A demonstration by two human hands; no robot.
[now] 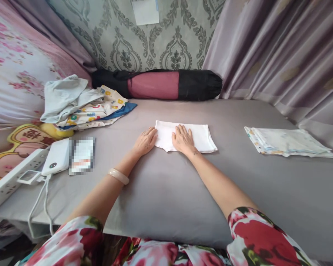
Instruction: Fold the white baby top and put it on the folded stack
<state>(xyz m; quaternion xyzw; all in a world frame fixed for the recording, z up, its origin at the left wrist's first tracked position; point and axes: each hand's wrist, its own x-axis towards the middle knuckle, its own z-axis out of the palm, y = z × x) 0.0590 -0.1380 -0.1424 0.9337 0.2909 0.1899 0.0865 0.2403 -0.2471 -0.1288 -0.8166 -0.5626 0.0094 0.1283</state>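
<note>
A white folded garment (pixel 201 137) lies flat on the grey sheet in front of me. My left hand (pixel 146 141) rests at its left edge, fingers stretched out and touching the cloth. Flat on the middle of the garment lies my right hand (pixel 182 138), with its fingers spread. Neither hand grips anything. The part of the cloth under my right palm is hidden.
A stack of folded clothes (pixel 290 141) lies at the right. Loose clothes (pixel 83 101) are heaped at the back left. A rolled mat in a bag (pixel 155 85) lies along the wall. A power bank (pixel 56 157) and power strip (pixel 12 175) are at the left.
</note>
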